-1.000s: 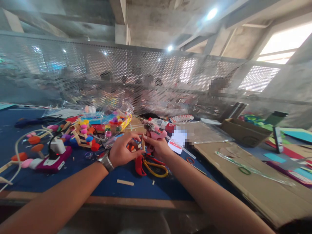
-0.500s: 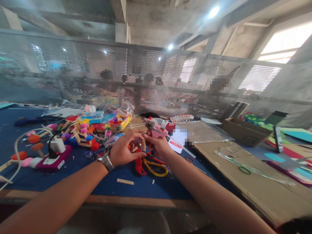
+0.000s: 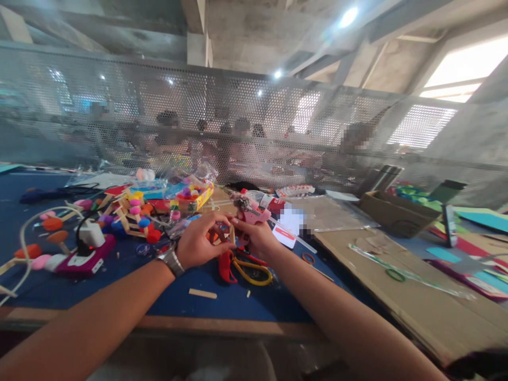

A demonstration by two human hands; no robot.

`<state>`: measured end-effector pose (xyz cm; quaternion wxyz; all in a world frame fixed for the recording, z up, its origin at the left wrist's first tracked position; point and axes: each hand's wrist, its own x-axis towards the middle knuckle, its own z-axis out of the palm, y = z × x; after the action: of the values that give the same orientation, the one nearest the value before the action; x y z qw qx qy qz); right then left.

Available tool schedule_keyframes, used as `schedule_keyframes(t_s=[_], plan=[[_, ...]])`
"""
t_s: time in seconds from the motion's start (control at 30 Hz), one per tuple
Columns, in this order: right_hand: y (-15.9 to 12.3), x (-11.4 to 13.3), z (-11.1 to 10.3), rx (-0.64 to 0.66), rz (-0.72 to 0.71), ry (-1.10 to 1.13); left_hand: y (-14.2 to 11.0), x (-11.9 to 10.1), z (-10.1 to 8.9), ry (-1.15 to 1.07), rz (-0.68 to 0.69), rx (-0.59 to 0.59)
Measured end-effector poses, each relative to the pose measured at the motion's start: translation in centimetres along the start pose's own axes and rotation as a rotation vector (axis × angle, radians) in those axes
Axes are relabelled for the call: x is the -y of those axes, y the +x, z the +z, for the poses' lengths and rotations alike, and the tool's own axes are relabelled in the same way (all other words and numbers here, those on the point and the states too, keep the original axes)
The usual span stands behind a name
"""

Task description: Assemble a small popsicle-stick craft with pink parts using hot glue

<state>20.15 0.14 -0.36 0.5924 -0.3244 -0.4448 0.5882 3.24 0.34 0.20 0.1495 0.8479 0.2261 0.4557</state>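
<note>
My right hand (image 3: 257, 237) is closed around a pink hot glue gun (image 3: 254, 216). A translucent glue stick (image 3: 296, 238) seems to stick out of its rear, toward the right. My left hand (image 3: 203, 239), with a metal watch on the wrist, is curled, thumb and fingers pinching a small pale wooden stick (image 3: 232, 234) close to the glue gun. The fingertips partly hide where stick and gun come near each other, so contact is unclear. Just below my hands lie a red-handled tool (image 3: 226, 266) and a yellow loop (image 3: 254, 273).
A loose craft stick (image 3: 202, 293) lies near the table's front edge. To the left are a purple power strip (image 3: 89, 259) with a white plug and a wooden stick model (image 3: 130, 214) with pom-poms. Cardboard (image 3: 389, 286) covers the right side; a perforated screen (image 3: 238, 137) stands behind.
The wooden stick between my hands now shows more upright. Both hands have barely shifted, and the whole view has moved slightly.
</note>
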Motion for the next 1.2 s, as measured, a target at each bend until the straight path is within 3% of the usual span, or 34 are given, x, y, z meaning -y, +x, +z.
schedule_keyframes(t_s=[0.97,1.2], plan=[[-0.08,-0.29,0.07,0.07,0.032,0.037,0.05,0.4,0.24,-0.06,0.013,-0.098],[-0.06,-0.15,0.07,0.022,0.015,0.018,0.08,0.48,0.22,-0.041,-0.015,-0.101]])
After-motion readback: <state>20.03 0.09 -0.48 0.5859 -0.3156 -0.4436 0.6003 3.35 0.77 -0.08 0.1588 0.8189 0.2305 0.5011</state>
